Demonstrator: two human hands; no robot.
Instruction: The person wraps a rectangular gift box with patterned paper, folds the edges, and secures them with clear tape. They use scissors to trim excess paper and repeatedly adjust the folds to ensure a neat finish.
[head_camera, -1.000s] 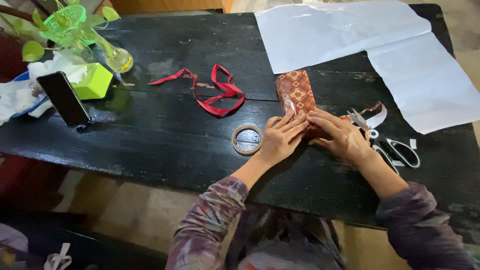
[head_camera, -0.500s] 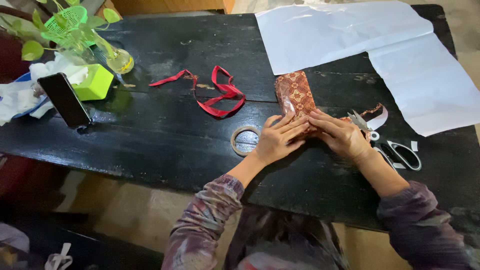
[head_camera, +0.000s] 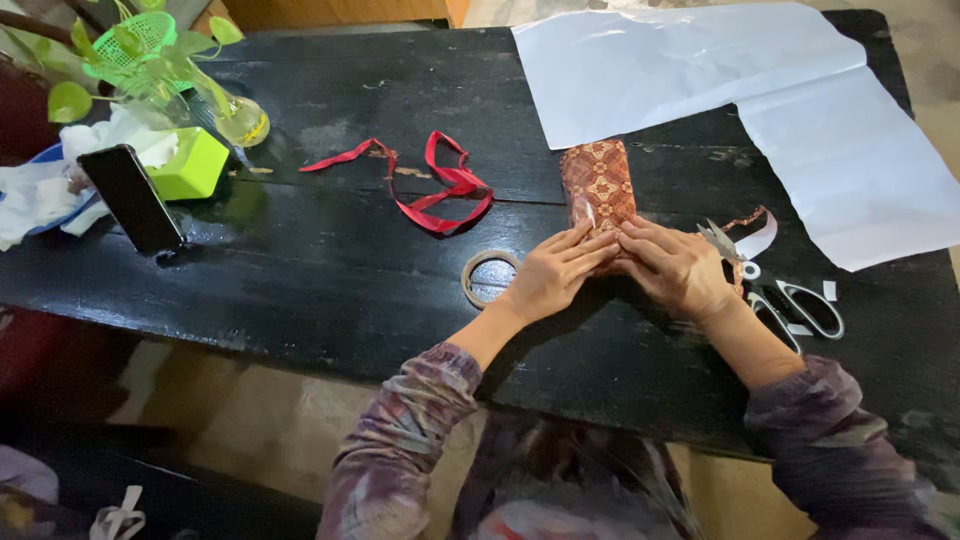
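Your left hand (head_camera: 553, 276) and right hand (head_camera: 677, 268) press flat, fingers extended, on the near end of the red patterned wrapped parcel (head_camera: 598, 185), which lies mid-surface on the black wooden table (head_camera: 330, 270), toward its right.

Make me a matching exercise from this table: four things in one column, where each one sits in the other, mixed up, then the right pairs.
Things
1. red ribbon
2. tape roll
3. scissors
4. wrapped parcel

Places
A. under the fingertips of both the left hand and the right hand
B. just beside the left hand, on its outer side
C. beside the right hand, on its outer side
D. loose on the black table, beyond the tape roll

Pairs: 1-D, 2-B, 3-C, 4-A
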